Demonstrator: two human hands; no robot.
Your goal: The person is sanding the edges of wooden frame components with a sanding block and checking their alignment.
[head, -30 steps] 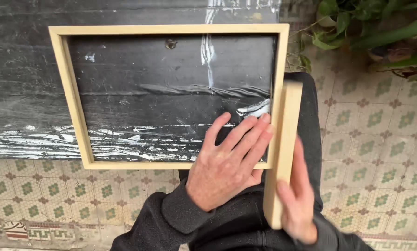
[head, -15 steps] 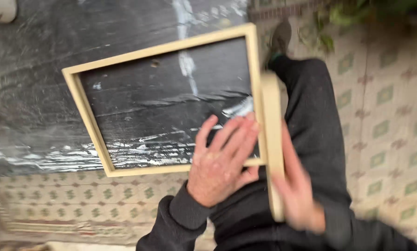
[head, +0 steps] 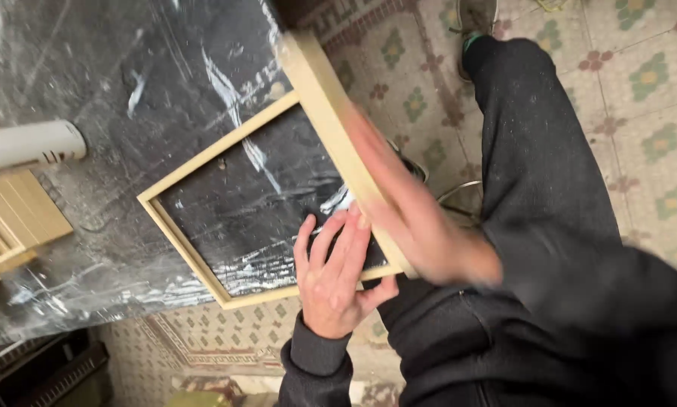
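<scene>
A pale wooden frame [head: 195, 249] is lying flat on the dark desk [head: 90, 68], with one corner sticking out past the desk edge over the tiled floor [head: 640, 83]. All four sides of the frame look joined, and the middle is empty, so the dark, scratched desk top can be seen through it. The left hand [head: 337, 279] is laid on the near corner of the frame, with the fingers spread flat and pressing down; nothing is pinched in its grip. A wooden block [head: 331, 113], long and pale, is held against the right side of the frame by the right hand [head: 414, 218]. That hand is blurred, but its grip seems to be wrapped around the block. It cannot be told if the block is rubbing the frame or only resting on it. The frame itself looks built already, so the work on its edge seems to be a late step, and how much of it is left cannot be told. A white tube [head: 26, 147] is lying on the desk at the left, and some more wooden pieces [head: 10, 218] are stacked below it, untouched. A dark trouser leg [head: 549, 173] and a shoe [head: 474, 15] are seen over the floor.
</scene>
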